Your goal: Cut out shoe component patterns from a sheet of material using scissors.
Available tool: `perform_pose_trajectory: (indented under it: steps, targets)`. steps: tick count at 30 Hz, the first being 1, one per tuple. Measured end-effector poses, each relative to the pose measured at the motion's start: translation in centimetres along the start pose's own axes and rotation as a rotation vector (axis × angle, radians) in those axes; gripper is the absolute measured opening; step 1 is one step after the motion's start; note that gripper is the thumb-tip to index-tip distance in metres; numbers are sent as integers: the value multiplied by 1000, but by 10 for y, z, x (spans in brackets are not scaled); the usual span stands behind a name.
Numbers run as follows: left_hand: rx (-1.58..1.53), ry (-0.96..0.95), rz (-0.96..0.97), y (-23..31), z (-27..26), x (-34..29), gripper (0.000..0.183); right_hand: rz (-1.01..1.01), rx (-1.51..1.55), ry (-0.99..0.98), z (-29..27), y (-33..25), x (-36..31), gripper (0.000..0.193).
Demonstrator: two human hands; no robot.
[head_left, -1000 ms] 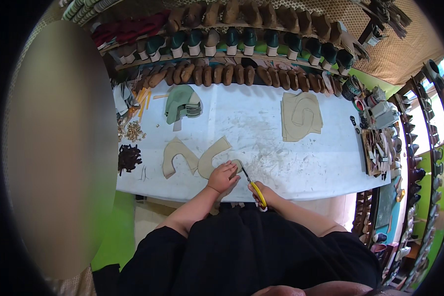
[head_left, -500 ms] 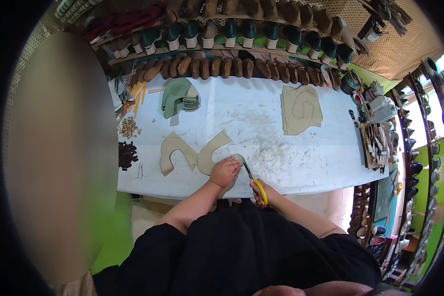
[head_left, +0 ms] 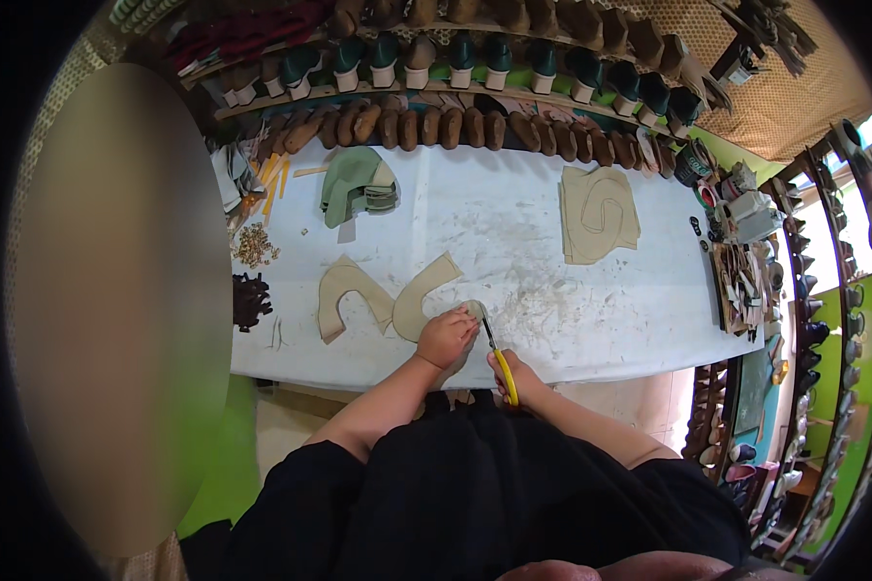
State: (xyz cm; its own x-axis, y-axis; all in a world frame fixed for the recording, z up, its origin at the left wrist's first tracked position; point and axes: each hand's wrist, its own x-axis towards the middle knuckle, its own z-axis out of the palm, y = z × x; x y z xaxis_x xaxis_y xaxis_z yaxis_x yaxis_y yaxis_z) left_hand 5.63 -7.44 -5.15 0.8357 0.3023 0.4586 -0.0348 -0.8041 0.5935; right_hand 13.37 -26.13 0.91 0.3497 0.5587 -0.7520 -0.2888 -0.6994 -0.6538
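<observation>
Near the table's front edge, my left hand (head_left: 448,336) presses down with its fingers together on a curved beige sheet piece (head_left: 415,302), covering part of it. A small grey-green end of material (head_left: 476,308) pokes out past the fingertips; whether it belongs to that same piece I cannot tell. Yellow-handled scissors (head_left: 507,378) are gripped in my right hand (head_left: 517,376), their dark blades pointing away from me and meeting the material beside my left fingertips. Left of my hands, a second arched beige piece (head_left: 334,295) lies flat, touching the first.
A stack of beige sheets (head_left: 599,215) with a drawn curved outline lies at the back right. Green cut pieces (head_left: 354,184) are piled at the back left, near small brass-coloured bits (head_left: 254,246). Brown shoe lasts (head_left: 451,128) line the far edge. A box of patterns (head_left: 736,286) stands right.
The scissor handles have come closer together, with the blades still at the material. My left hand stays on the piece. The whole view has shifted slightly.
</observation>
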Motion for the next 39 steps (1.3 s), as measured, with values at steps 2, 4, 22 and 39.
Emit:
perform_pose_trajectory:
  steps: [2,4,22,39]
  targets:
    - [-6,11,-31,1,0,0,12,20,68,0,0,-1,-3,56]
    - [-13,13,-26,2,-1,0,12,24,88,-12,0,-5,-8,57]
    - [22,-56,30,-1,1,-2,15,-13,52,8,10,2,-5,41]
    - [1,-67,42,3,-5,4,17,-64,-9,61,14,0,-9,47]
